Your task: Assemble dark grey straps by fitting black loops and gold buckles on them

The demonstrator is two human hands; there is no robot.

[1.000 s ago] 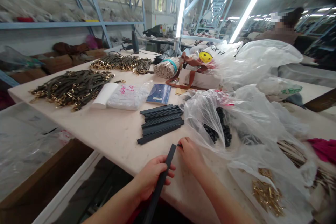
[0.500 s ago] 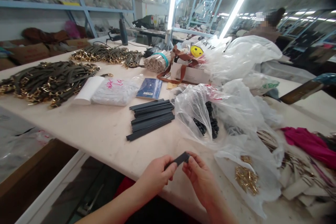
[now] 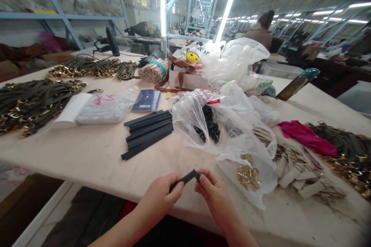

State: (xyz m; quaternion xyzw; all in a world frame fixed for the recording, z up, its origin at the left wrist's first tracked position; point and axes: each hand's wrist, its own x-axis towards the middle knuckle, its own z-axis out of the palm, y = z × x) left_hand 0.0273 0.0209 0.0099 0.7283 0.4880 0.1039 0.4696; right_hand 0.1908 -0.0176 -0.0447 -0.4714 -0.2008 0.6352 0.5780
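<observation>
Near the table's front edge, my left hand (image 3: 162, 193) is closed round a dark flat strap (image 3: 188, 178), its free end pointing up and right. My right hand (image 3: 213, 191) pinches a small black piece (image 3: 198, 176) just off that end; its exact kind is too small to make out. Beyond my hands lies a stack of dark straps (image 3: 149, 133). To its right, a clear plastic bag (image 3: 185, 110) holds many small black pieces (image 3: 213, 130). Gold metal fittings (image 3: 248, 178) lie on another clear bag to the right of my right hand.
Dark straps with gold buckles (image 3: 34, 102) are heaped at the left. A blue booklet (image 3: 146, 100) lies beside a white-wrapped packet (image 3: 101, 109). Beige straps (image 3: 301, 173), a magenta cloth (image 3: 307, 137) and a bottle (image 3: 298, 84) are at the right. A person (image 3: 259, 36) is in the background.
The view has turned to the right, so the table's contents appear further left. The small black piece in my right hand now shows apart from the strap's end.
</observation>
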